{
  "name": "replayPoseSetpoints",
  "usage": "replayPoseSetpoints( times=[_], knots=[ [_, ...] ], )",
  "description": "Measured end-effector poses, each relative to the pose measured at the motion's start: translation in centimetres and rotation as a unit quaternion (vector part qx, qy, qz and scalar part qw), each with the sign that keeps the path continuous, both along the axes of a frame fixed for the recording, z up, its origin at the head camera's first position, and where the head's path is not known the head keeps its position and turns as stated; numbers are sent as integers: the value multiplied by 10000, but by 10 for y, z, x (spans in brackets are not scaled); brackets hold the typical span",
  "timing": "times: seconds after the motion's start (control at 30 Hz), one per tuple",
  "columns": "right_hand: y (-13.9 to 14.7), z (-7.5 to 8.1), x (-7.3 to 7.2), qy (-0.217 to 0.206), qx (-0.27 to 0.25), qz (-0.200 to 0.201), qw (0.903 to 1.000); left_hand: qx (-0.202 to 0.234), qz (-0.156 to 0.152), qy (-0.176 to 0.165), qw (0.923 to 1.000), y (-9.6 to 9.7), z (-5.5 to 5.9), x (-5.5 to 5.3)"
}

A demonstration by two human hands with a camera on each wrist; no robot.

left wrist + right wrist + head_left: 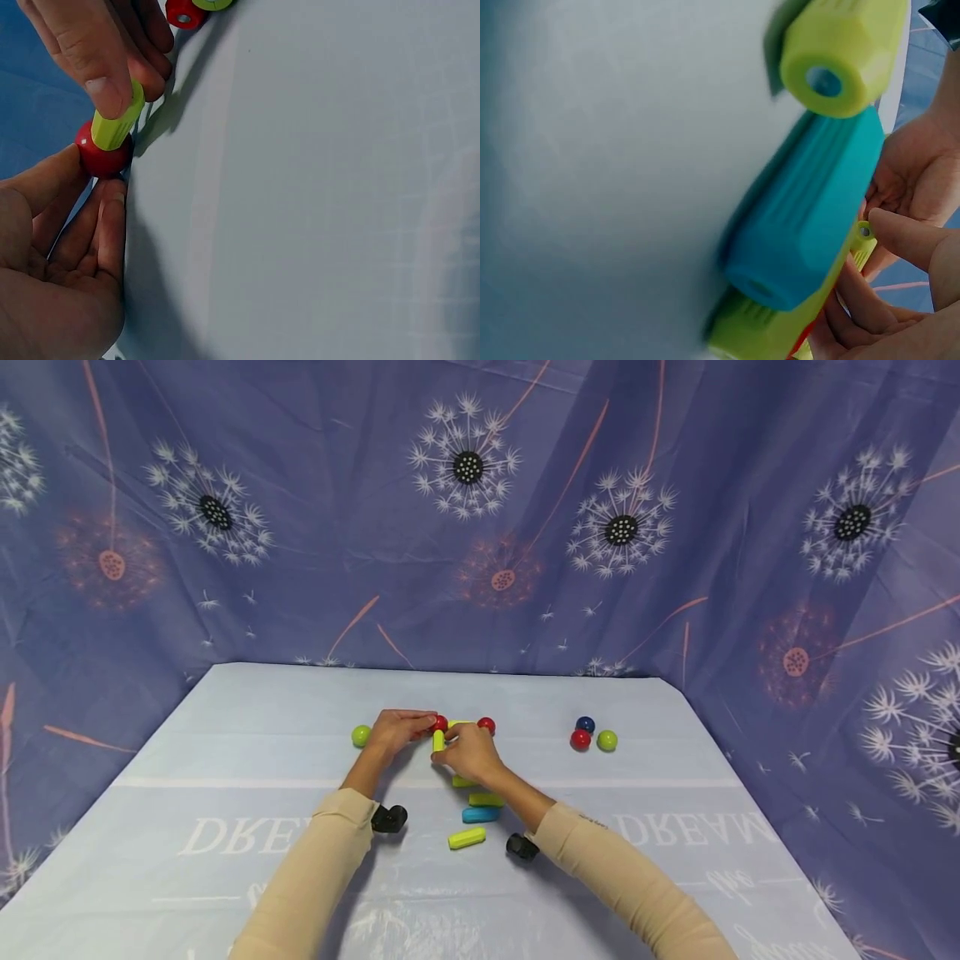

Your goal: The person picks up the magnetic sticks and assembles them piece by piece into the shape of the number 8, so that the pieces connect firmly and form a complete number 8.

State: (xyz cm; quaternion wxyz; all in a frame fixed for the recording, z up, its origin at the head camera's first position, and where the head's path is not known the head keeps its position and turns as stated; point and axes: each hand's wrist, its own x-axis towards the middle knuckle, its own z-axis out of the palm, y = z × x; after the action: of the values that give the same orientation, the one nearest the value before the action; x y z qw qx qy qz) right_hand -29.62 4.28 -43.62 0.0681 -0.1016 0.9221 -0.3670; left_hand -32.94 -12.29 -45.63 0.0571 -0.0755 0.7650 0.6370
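Note:
My left hand (396,733) pinches a red ball (105,159) between thumb and fingertips. With thumb and fingers my right hand (474,752) pinches a yellow-green ribbed stick (116,129), its end against that red ball. In the right wrist view, the stick's near end (865,230) shows a metal disc in its tip. Another yellow-green stick (459,722) runs behind the right hand towards a second red ball (487,725); whether it joins either ball is hidden. A green ball (362,736) lies just left of the left hand.
Several sticks lie nearer on the pale cloth-covered table (225,743), among them a blue one (481,815) and a yellow one (467,837). To the right sit a blue ball (585,725), a red ball (581,740) and a green ball (607,741). A patterned curtain (337,568) hangs behind.

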Motion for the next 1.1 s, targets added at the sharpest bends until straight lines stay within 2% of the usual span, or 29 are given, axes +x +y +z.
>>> replayPoseSetpoints(
  times=[0.2, 0.33, 0.53, 0.7, 0.83, 1.1],
  knots=[
    [3, 4, -4, -42, 61, 223, 9997, -76, -75, -20, 9999, -1, -1, -1],
    [8, 9, -10, 153, 35, 275, 9995, -97, -115, -75, 9999, -1, -1, -2],
    [14, 17, -25, 673, -210, 74, 9975, -23, -77, -38, 10000, -2, 0, -1],
    [21, 19, -39, 922, -290, -173, 9952, -217, -73, -54, 9997, -1, 1, 0],
    [24, 15, -49, 769, -241, -323, 9962, -268, -85, -79, 9996, 0, 2, 0],
    [23, 8, -59, -28, -185, -613, 9979, -352, -47, -172, 9992, -1, 3, -1]
  ],
)
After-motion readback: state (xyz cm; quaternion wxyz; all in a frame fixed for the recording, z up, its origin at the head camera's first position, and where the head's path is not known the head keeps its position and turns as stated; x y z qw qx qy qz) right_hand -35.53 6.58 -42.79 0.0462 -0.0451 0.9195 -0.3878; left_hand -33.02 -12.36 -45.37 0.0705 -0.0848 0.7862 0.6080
